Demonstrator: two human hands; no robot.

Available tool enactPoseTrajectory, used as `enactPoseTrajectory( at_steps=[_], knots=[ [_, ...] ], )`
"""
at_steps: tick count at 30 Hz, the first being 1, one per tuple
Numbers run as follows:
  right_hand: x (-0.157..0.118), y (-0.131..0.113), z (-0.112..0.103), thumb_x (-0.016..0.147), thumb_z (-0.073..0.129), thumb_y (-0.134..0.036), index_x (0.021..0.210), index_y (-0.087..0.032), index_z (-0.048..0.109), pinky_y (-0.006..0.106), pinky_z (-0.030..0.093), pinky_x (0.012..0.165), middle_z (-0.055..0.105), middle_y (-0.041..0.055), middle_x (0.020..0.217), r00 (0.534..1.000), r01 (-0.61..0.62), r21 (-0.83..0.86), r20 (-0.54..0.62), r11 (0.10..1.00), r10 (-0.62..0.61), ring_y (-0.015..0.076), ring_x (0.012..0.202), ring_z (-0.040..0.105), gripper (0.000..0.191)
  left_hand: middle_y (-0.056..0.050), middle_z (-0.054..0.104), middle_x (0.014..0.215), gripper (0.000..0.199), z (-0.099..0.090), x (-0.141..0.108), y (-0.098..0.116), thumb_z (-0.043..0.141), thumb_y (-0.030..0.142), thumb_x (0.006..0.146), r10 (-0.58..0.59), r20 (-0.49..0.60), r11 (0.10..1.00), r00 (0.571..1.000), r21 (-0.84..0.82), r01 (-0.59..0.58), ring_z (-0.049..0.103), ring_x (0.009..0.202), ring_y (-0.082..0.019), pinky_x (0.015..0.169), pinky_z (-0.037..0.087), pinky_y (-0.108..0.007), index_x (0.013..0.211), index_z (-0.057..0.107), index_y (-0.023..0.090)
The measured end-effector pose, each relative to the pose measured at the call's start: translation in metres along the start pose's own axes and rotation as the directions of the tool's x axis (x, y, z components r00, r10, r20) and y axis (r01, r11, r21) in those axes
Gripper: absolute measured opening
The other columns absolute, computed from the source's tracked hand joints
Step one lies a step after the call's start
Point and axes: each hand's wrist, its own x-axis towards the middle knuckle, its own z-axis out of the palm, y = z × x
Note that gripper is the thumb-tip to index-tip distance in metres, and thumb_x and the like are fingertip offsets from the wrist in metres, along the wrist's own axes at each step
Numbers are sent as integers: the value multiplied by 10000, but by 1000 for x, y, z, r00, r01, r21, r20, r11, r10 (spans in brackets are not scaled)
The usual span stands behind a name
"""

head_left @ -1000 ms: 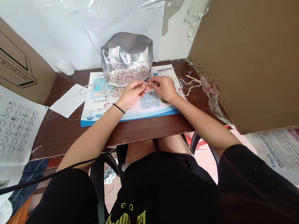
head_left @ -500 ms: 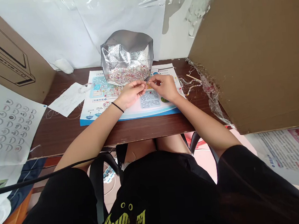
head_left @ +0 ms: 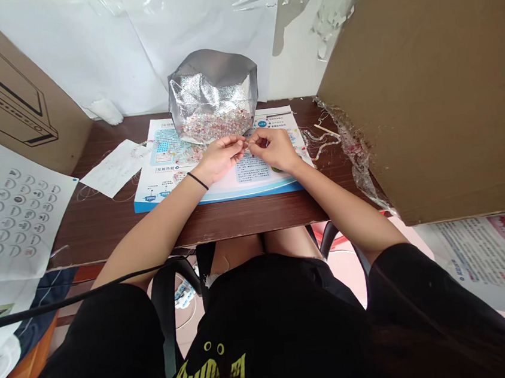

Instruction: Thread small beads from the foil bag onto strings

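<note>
Pinching a tiny item (head_left: 247,145), too small to make out, both hands hover low over a printed leaflet (head_left: 256,179) on the dark wooden bench (head_left: 246,216). The left hand (head_left: 222,159), with a black wristband (head_left: 197,181) on its wrist, and the right hand (head_left: 276,149) have closed in, their fingertips almost meeting and each grip shut. The yellowish piece seen between them half a second earlier no longer shows. Just beyond the hands, a crumpled silver foil bag (head_left: 212,85) stands open on the leaflet, with multicoloured beads (head_left: 210,126) heaped inside. Loose bead strands (head_left: 322,142) lie on the bench to the right, and a white paper note (head_left: 115,168) to the left.
</note>
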Motion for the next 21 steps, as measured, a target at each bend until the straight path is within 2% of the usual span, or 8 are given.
enactPoseTrajectory(
  at_steps=[7, 13, 21],
  knots=[
    [-1, 1, 0, 846, 592, -237, 747, -211, 643, 339, 456, 813, 631, -10, 725, 1000, -5, -37, 17, 999, 5, 128, 690, 514, 114, -15, 681, 787, 28, 0, 0, 1, 698, 116, 895, -11, 2, 1000, 1000, 8, 11, 600, 716, -55, 777, 510, -216, 879, 710, 136],
    [-2, 0, 1, 858, 572, -258, 754, -215, 654, 325, 455, 774, 638, -4, 726, 1000, -6, -46, 4, 999, 6, 134, 694, 517, 139, -17, 670, 777, 49, 0, 1, 1, 720, 184, 901, -13, -3, 1000, 1000, 23, 13, 590, 705, -63, 743, 503, -218, 872, 719, 144],
    [-1, 0, -1, 881, 591, -322, 730, -213, 614, 305, 438, 731, 631, -3, 722, 1000, 24, -49, 11, 999, -24, 130, 681, 518, 188, -10, 659, 755, 64, 3, -3, 4, 707, 153, 905, -28, -6, 999, 1000, 18, 28, 572, 680, -54, 720, 492, -202, 844, 707, 135]
  ],
)
